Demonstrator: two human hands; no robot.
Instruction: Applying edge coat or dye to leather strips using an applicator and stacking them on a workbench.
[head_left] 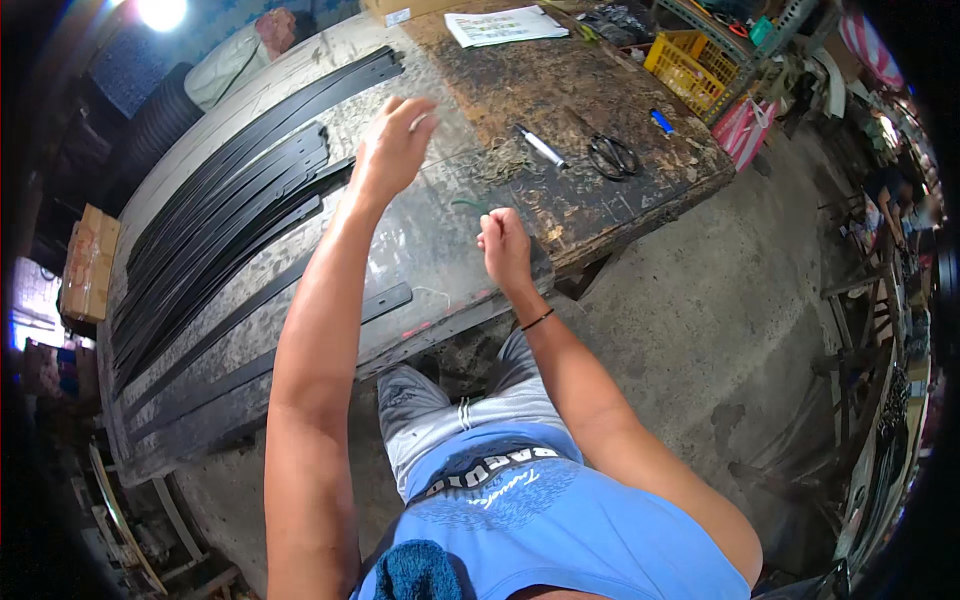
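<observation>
Head view: a thin green cord [470,204], judged light and limp, is pinched in the closed right hand [505,245]; the left hand [392,148], loosely open, is raised over the counter [560,210].

I see my right hand [505,247] closed in a loose fist over the worn workbench [590,190], pinching a thin green cord [472,204] that curves up and to the left from my knuckles just above the scarred top. My left hand [392,148] is raised farther out, fingers half curled and blurred, so I cannot tell whether it grips anything; it hangs above the near ends of the black straps [230,215]. Those straps are long, flat and dark, lying side by side in a diagonal bundle across the bench's left part.
</observation>
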